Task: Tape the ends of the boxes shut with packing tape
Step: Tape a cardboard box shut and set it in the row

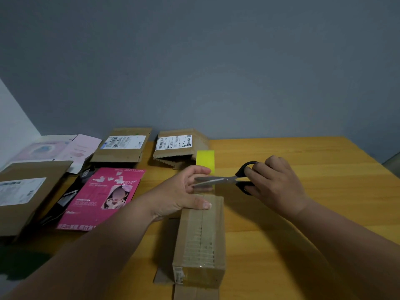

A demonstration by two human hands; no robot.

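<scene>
A narrow box [200, 239] lay lengthwise on the wooden counter [303, 191], clear tape running along its top seam. The left hand [184, 191] rested on the box's far end, thumb pressed flat on top, its grip pinching the yellow tape roll [205, 159] just beyond that end. The right hand [275, 180] had its grip clenched through the black handles of the scissors [225, 180], the blades parted near the left fingers. Two labelled boxes [123, 146] [177, 146] stood by the wall, a third [26, 191] at far left, beside a pink packet [104, 195].
</scene>
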